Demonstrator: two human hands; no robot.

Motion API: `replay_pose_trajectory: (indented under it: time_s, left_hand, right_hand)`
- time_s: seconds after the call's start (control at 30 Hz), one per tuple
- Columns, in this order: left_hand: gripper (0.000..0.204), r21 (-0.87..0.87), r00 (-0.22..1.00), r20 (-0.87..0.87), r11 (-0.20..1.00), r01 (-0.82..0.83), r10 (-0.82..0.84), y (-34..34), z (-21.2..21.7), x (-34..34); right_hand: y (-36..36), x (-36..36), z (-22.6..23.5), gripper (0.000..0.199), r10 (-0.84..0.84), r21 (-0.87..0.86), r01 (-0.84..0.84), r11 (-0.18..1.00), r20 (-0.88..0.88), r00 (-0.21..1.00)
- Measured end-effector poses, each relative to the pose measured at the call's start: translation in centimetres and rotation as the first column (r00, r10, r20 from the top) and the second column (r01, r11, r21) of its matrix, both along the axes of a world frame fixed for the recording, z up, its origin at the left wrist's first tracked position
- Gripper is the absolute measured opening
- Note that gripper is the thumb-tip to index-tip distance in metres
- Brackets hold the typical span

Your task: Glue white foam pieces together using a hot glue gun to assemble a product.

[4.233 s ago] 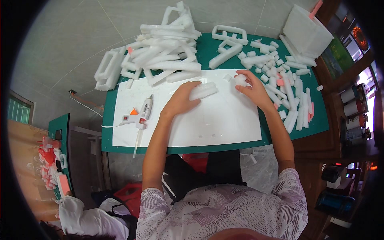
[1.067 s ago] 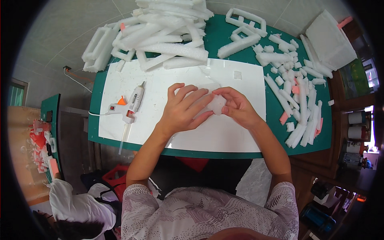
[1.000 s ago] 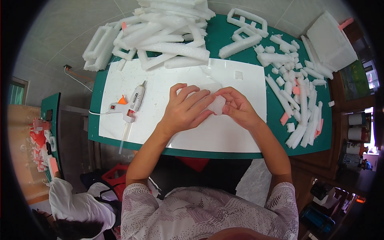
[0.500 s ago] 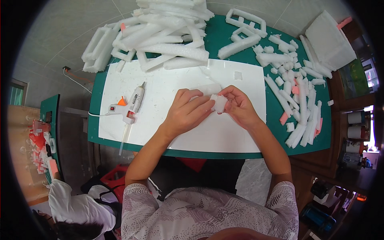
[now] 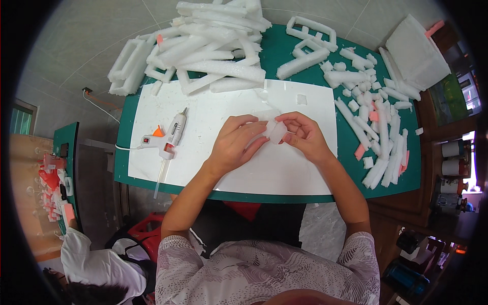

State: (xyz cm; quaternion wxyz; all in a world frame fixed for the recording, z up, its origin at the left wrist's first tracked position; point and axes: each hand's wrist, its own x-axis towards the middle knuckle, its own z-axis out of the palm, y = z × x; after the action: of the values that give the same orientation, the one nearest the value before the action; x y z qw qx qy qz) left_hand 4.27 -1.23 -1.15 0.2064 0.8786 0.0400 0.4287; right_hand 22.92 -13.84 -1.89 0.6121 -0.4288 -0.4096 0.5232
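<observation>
Pinching a small white foam piece (image 5: 277,133) between thumb and fingers, the right hand (image 5: 306,137) is nearly closed above the middle of the white board (image 5: 284,175). The left hand (image 5: 234,142) is half curled, its fingertips at the left side of that piece; whether they grip it or only steady it, I cannot tell. The fingers of both hands cover parts of the piece, so its full shape is unclear. Just beyond them lies a pale foam bar (image 5: 268,114), partly hidden by the left hand and hard to make out against the board.

Farther off and slightly right sits a small foam square (image 5: 301,99), well apart from the hands. On the left of the board rests a white and grey glue gun (image 5: 174,133), its clear glue stick (image 5: 162,177) reaching past the near edge. A tall heap of foam strips (image 5: 218,66) crowds the far left, overlapping the board and cut off at the top of the view. Loose foam scraps (image 5: 363,94) cover the right of the green tabletop (image 5: 244,197). At near left, a co-worker (image 5: 104,262) is partly out of view.
</observation>
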Motion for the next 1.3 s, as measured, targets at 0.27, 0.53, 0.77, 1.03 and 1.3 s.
replay_pose_trajectory:
  time_s: [0.27,0.53,0.77,1.03,1.3]
  left_hand:
    - [0.052,-0.04,0.994,-0.083,0.997,0.067,-0.07,-0.1,0.9,-0.2]
    - [0.05,0.001,0.997,-0.081,1.0,-0.002,0.002,0.3,-0.2,0.1]
    - [0.052,-0.013,0.997,-0.069,0.999,0.038,-0.039,0.4,-0.4,0.0]
    - [0.054,-0.051,0.994,-0.108,0.999,0.015,-0.02,0.2,0.0,-0.8]
    - [0.053,-0.034,0.991,-0.13,0.999,0.021,-0.026,0.3,0.4,-0.3]
  right_hand:
    - [-0.2,-0.6,0.1,0.04,-0.111,0.02,0.109,0.994,0.154,0.982]
    - [0.0,-1.1,-0.2,0.042,-0.144,0.042,0.139,0.989,0.411,0.9]
    - [-0.1,-0.5,0.1,0.033,-0.159,0.019,0.167,0.986,0.424,0.891]
    - [0.0,-0.6,-0.1,0.014,-0.236,0.082,0.228,0.97,0.54,0.808]
    - [-0.1,0.1,-0.2,0.013,-0.246,0.032,0.249,0.968,0.318,0.916]
